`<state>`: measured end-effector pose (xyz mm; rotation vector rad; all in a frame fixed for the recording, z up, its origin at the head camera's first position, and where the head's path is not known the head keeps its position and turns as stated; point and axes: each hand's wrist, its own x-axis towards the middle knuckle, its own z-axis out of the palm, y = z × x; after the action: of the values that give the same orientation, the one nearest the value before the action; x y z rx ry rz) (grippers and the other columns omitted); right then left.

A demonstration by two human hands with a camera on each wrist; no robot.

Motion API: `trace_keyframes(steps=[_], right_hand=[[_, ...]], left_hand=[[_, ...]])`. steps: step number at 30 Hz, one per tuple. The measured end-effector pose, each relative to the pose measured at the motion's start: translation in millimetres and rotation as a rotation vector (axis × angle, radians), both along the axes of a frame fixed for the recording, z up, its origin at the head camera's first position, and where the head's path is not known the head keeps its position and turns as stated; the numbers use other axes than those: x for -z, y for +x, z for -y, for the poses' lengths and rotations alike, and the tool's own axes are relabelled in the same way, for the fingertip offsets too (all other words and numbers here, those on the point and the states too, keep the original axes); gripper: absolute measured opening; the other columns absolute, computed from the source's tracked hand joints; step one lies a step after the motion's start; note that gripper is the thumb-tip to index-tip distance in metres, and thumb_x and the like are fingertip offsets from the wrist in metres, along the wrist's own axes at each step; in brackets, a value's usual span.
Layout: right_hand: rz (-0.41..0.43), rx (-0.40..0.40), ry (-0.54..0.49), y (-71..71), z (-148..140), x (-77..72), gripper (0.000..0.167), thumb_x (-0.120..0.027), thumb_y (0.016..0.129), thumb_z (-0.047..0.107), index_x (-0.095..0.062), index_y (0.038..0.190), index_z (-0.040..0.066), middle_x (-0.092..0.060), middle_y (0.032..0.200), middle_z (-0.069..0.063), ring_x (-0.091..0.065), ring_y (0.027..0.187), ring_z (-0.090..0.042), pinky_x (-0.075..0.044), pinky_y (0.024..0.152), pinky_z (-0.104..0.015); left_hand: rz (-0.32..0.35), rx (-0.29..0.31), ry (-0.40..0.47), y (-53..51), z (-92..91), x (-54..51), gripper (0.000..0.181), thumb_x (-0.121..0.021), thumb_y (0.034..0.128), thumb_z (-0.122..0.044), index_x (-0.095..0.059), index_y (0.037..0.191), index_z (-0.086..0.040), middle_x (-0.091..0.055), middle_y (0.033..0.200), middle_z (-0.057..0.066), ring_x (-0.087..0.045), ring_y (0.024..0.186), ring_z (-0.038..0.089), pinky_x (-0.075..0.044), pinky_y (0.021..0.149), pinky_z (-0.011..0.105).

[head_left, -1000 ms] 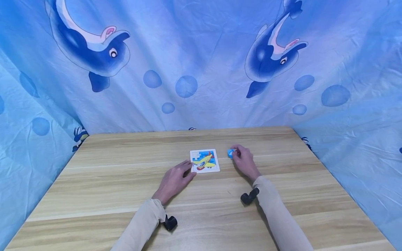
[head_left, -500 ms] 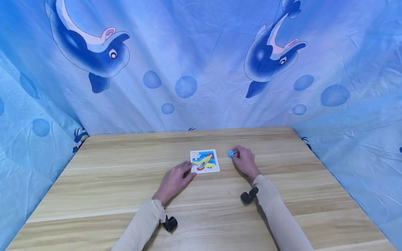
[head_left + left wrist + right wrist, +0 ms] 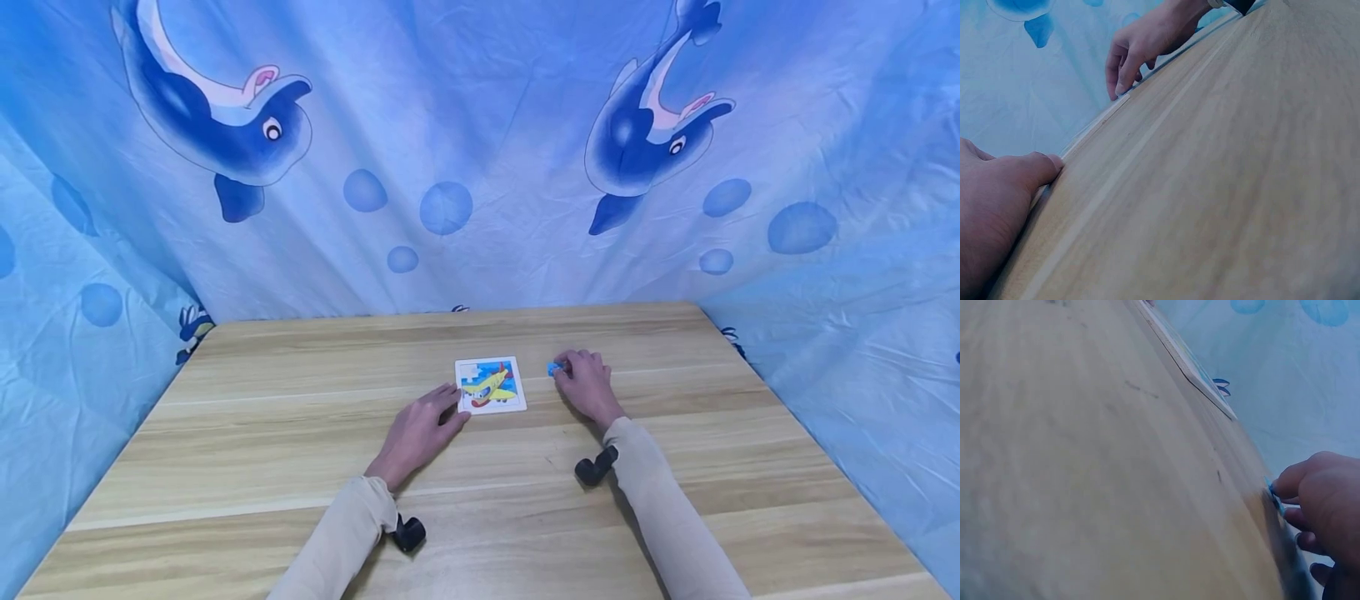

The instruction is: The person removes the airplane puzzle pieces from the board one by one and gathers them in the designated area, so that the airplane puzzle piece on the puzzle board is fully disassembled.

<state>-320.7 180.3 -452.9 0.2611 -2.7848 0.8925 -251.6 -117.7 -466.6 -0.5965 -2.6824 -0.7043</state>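
Observation:
A small square jigsaw puzzle (image 3: 512,406) with a white border and a yellow cartoon airplane lies flat on the table. Its upper left part shows a pale gap without picture. My left hand (image 3: 415,431) rests at the puzzle's lower left corner, fingertips on the left edge and thumb by the bottom edge. To the right of the puzzle, my right hand (image 3: 587,385) pinches a small blue puzzle piece (image 3: 553,368) between thumb and fingers. In the right wrist view, the blue piece (image 3: 1274,495) stands tilted near the tabletop, partly hidden by the fingers.
The wood-grain table (image 3: 495,517) extends around both hands. Behind it and at both sides hangs a blue curtain (image 3: 510,125) printed with dolphins and bubbles. A black wrist camera (image 3: 408,534) sits by the left cuff, another black camera (image 3: 595,468) by the right.
The right hand has shifted slightly right with the blue piece, which has turned and shows less of its face. The left hand and the puzzle stay in place.

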Motion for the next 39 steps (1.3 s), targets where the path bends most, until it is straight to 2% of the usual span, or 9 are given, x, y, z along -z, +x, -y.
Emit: trace_keyframes(steps=[5, 9, 16, 22, 29, 39], right_hand=[[-0.019, -0.004, -0.034, -1.7, -4, 4.0, 0.026, -0.06, 0.094, 0.022, -0.067, 0.113, 0.006, -0.06, 0.098, -0.01, -0.046, 0.095, -0.029, -0.035, 0.082, -0.046], [-0.044, -0.004, -0.09, -0.8, -6, 1.7, 0.024, -0.059, 0.094, 0.021, -0.066, 0.112, 0.006, -0.059, 0.096, -0.009, -0.046, 0.095, -0.028, -0.035, 0.085, -0.047], [-0.103, -0.12, -0.199, 0.3, 3, -5.5, 0.024, -0.056, 0.093, 0.011, -0.065, 0.112, -0.002, -0.059, 0.09, -0.011, -0.051, 0.087, -0.027, -0.042, 0.08, -0.041], [-0.099, -0.153, -0.198, -0.6, 18, -4.5, 0.025, -0.056, 0.092, 0.011, -0.065, 0.113, 0.0, -0.057, 0.087, -0.008, -0.049, 0.088, -0.025, -0.04, 0.08, -0.039], [-0.08, -0.19, -0.22, -3.3, 35, -1.6, 0.025, -0.055, 0.093, 0.01, -0.065, 0.113, -0.001, -0.057, 0.088, -0.008, -0.05, 0.083, -0.022, -0.042, 0.075, -0.035], [-0.078, -0.199, -0.161, -2.4, 57, -1.4, 0.021, -0.058, 0.094, 0.017, -0.067, 0.11, 0.005, -0.058, 0.089, -0.004, -0.049, 0.088, -0.021, -0.041, 0.076, -0.034]], left_hand=[[-0.001, -0.003, 0.0, -0.1, -0.2, 0.0, 0.045, -0.064, 0.0917, -0.04, -0.064, 0.126, -0.01, -0.058, 0.133, 0.011, -0.055, 0.123, 0.028, -0.046, 0.101, 0.045], [-0.002, -0.002, 0.0, -0.2, -0.6, 0.1, 0.046, -0.064, 0.0918, -0.04, -0.065, 0.125, -0.01, -0.058, 0.133, 0.011, -0.055, 0.123, 0.028, -0.046, 0.1, 0.045], [-0.006, -0.007, -0.004, -0.5, -0.4, -0.1, 0.045, -0.064, 0.0919, -0.041, -0.064, 0.126, -0.011, -0.058, 0.133, 0.011, -0.056, 0.122, 0.027, -0.047, 0.1, 0.045], [-0.001, -0.007, -0.004, -0.9, -0.6, -0.2, 0.045, -0.064, 0.0918, -0.041, -0.064, 0.126, -0.011, -0.058, 0.133, 0.011, -0.056, 0.122, 0.028, -0.047, 0.099, 0.045], [-0.003, -0.008, -0.007, -1.8, -0.9, 0.7, 0.045, -0.063, 0.0919, -0.041, -0.065, 0.126, -0.011, -0.059, 0.133, 0.01, -0.056, 0.122, 0.026, -0.048, 0.099, 0.044], [-0.004, -0.009, 0.004, 0.1, -0.6, -0.1, 0.046, -0.064, 0.0912, -0.041, -0.064, 0.126, -0.011, -0.058, 0.133, 0.011, -0.056, 0.122, 0.028, -0.047, 0.099, 0.046]])
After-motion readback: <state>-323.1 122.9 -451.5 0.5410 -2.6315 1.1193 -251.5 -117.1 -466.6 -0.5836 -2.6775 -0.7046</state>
